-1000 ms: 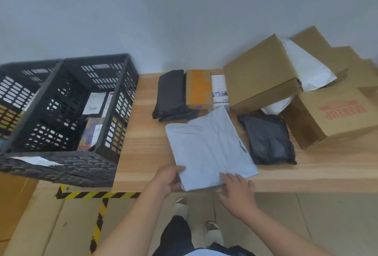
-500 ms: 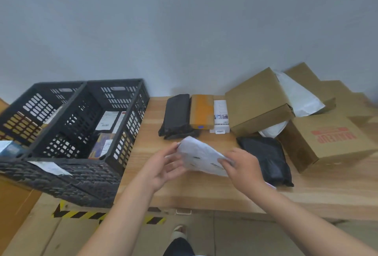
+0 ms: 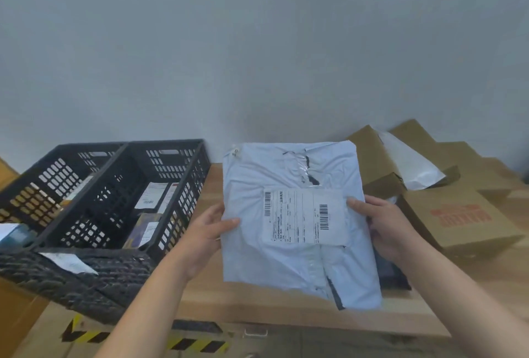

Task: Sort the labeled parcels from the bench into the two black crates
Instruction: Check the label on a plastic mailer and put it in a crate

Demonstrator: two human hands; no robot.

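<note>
The two black crates [image 3: 126, 145] stand left of the bench [image 3: 257, 309]. Just right of them I hold the pale grey poly mailer [image 3: 272, 260] upright above the bench — left hand [image 3: 209, 228] pinching its left edge, right hand [image 3: 386, 226] gripping its right, shipping label [image 3: 303, 217] facing me. I judge this the label-reading step — next comes choosing a crate and carrying the mailer left over its rim.

Pale grey labelled mailer [image 3: 289, 254] held upright, label facing camera

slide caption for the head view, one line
Left hand and right hand hold a pale mailer, label toward the camera, beside two black crates.
</note>
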